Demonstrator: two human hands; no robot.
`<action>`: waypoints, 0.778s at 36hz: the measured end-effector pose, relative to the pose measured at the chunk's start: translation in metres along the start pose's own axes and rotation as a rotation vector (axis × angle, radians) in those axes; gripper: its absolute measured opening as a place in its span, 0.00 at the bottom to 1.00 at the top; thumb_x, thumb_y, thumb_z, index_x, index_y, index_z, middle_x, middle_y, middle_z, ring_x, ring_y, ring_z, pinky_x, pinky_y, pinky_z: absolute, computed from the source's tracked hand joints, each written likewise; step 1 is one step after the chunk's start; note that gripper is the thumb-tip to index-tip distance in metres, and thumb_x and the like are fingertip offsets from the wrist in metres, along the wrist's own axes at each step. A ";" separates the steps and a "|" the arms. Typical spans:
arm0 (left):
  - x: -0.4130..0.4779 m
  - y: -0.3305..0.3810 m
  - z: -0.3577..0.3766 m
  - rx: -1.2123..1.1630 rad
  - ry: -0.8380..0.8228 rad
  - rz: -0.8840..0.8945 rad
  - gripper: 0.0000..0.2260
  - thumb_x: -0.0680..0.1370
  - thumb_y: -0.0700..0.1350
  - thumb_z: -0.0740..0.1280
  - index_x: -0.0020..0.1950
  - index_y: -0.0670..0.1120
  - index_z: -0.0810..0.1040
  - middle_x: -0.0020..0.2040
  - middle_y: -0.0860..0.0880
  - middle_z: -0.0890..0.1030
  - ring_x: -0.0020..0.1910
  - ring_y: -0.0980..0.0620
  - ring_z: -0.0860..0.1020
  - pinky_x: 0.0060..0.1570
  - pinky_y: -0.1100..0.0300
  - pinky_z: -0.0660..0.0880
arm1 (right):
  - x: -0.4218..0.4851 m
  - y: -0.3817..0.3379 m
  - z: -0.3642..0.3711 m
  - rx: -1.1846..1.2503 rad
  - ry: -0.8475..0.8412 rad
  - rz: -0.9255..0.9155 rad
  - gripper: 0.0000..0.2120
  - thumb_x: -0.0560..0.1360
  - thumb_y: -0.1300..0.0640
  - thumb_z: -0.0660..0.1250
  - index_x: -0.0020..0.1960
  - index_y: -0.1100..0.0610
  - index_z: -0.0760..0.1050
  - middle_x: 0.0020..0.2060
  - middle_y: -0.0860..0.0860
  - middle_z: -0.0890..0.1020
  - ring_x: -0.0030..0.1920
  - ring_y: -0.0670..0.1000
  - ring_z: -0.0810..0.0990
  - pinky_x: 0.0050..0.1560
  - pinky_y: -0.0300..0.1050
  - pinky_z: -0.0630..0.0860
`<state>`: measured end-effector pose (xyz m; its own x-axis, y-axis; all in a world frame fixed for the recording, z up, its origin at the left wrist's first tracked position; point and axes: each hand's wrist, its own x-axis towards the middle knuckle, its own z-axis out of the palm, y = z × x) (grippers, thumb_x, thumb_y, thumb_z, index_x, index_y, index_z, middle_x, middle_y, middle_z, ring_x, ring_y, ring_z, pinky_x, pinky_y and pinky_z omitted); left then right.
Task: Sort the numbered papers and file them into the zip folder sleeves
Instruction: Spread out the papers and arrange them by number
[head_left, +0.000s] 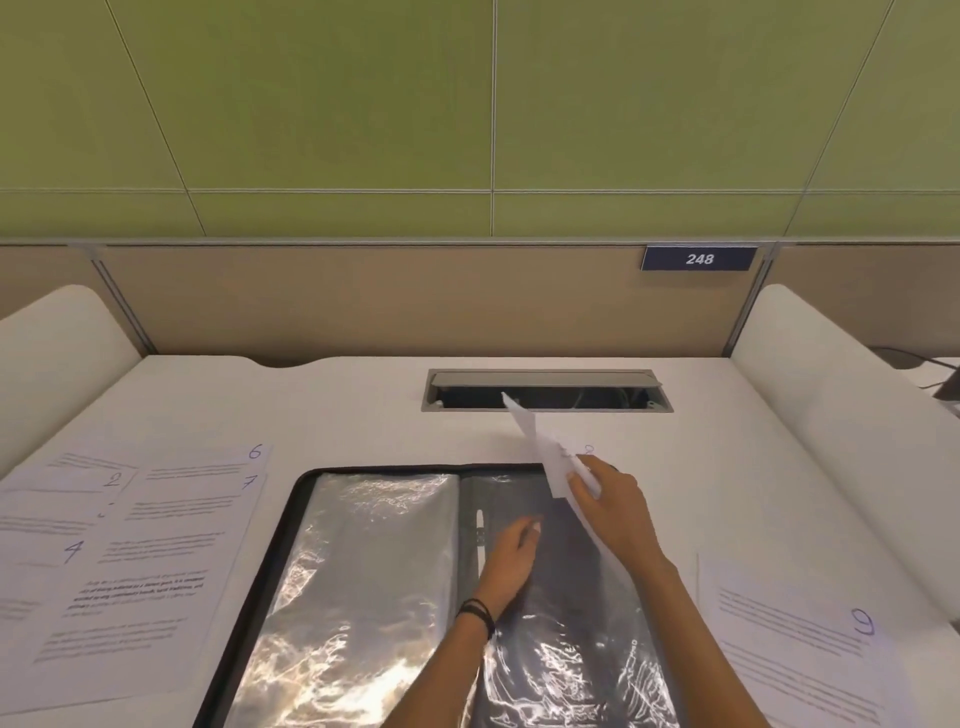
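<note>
Papers (130, 545) lay left of left hand (511, 558), grip unclear; right hand (610, 501) pinched sheet (540, 447), long axis pointed away-left over folder (363, 545).

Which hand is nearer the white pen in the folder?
Left. The left hand sits just right of the pen; the right hand, holding a paper, is farther right, near the far edge of the folder.

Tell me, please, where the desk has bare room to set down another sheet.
Bare desk lies between the folder far edge and the cable hatch, and on the right beyond sheet 9. The left is crowded with overlapping numbered sheets.
</note>
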<state>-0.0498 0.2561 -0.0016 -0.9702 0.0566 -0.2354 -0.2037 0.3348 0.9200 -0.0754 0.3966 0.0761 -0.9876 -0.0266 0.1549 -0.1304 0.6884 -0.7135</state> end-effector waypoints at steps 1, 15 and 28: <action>0.000 0.003 -0.005 -0.129 0.029 -0.054 0.14 0.83 0.49 0.55 0.65 0.48 0.73 0.62 0.51 0.75 0.62 0.52 0.75 0.57 0.65 0.71 | -0.001 -0.001 0.001 -0.007 -0.030 -0.013 0.17 0.79 0.53 0.61 0.66 0.57 0.72 0.57 0.54 0.80 0.51 0.50 0.78 0.48 0.33 0.68; -0.028 0.011 -0.052 -0.627 0.036 -0.152 0.19 0.80 0.61 0.52 0.59 0.53 0.76 0.54 0.46 0.83 0.52 0.44 0.81 0.50 0.49 0.80 | -0.031 -0.005 0.031 -0.019 -0.373 -0.193 0.18 0.78 0.48 0.61 0.68 0.47 0.69 0.61 0.44 0.77 0.57 0.47 0.77 0.51 0.38 0.74; -0.047 -0.005 -0.072 -0.636 -0.069 -0.145 0.24 0.81 0.61 0.45 0.65 0.52 0.72 0.58 0.47 0.81 0.53 0.47 0.81 0.47 0.56 0.79 | -0.057 -0.002 0.058 0.061 -0.657 -0.095 0.37 0.63 0.24 0.57 0.67 0.41 0.66 0.64 0.37 0.72 0.59 0.39 0.74 0.63 0.42 0.71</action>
<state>-0.0122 0.1842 0.0271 -0.9209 0.1200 -0.3708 -0.3897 -0.2771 0.8783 -0.0236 0.3545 0.0295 -0.8173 -0.5344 -0.2157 -0.2052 0.6197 -0.7576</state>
